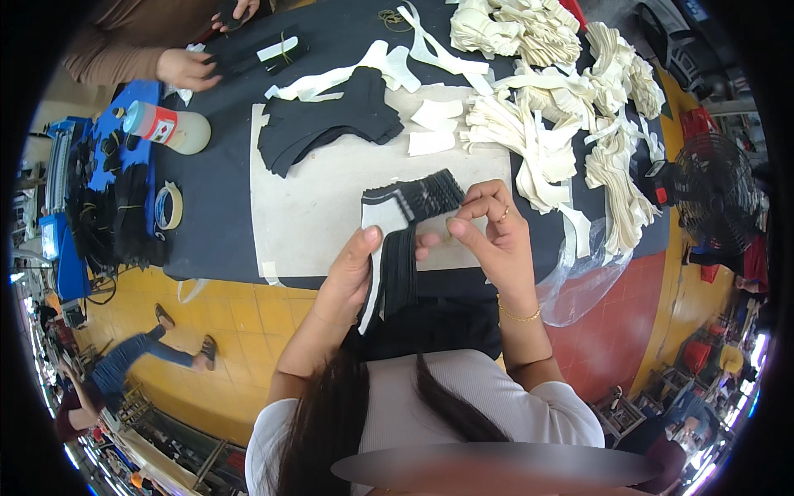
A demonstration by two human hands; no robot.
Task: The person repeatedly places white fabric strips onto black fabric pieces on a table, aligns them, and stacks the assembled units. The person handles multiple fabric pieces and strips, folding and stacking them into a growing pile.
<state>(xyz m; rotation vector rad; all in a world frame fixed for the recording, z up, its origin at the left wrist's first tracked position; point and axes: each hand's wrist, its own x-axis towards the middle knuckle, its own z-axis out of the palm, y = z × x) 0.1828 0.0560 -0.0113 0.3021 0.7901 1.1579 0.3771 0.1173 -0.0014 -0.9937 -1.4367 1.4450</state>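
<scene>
At frame centre, left hand (351, 269) grips a fanned stack of black-and-white fabric pieces (405, 227) from below, steadying it; right hand (492, 231) pinches its top edge, seemingly to separate one piece.

A stack of flat black fabric cut pieces (409, 223) with white backing is held upright above the front edge of the pale work board. Its upper end fans out into many thin black layers edged in white, spreading to the right; the lower part hangs down narrow and dark. A white-faced piece lies at the left of the stack. The piece count is probably too fine to tell.
</scene>
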